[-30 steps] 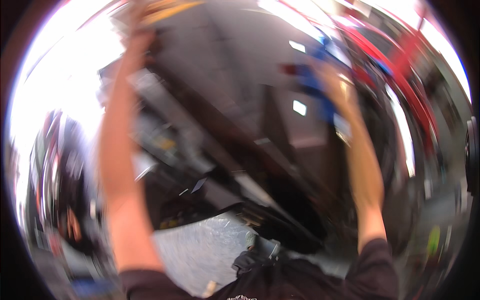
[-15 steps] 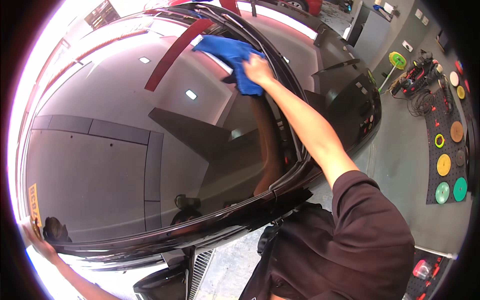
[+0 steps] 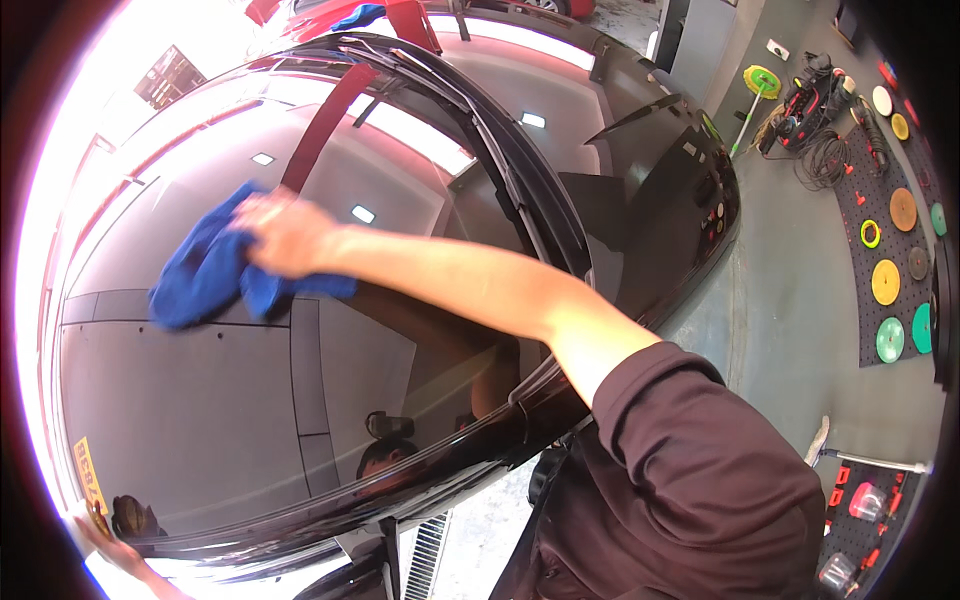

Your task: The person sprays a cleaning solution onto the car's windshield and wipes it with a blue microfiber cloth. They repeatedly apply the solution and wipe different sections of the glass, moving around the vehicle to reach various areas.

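Observation:
My right hand (image 3: 285, 235) grips a bunched blue cloth (image 3: 200, 270) over the glossy black windshield (image 3: 190, 400) of a car. Loose folds of the cloth hang to the left of and below the fingers, slightly blurred. At the lower left, my left hand (image 3: 112, 545) rests by the edge of the car, its fingers stretched out and only partly visible. A dark reflection lies beside it on the glass, and a yellow label (image 3: 88, 472) is just above.
Wiper arms (image 3: 500, 160) run along the far side of the glass, before the black hood (image 3: 630, 200). Round polishing pads (image 3: 885, 282) hang on a pegboard at the right, near coiled cables (image 3: 822, 165). A red car (image 3: 310, 22) stands behind.
My right hand has swept the blue cloth leftward and nearer across the glass, away from the wiper side. My left hand remains at the lower left edge. The view has shifted slightly.

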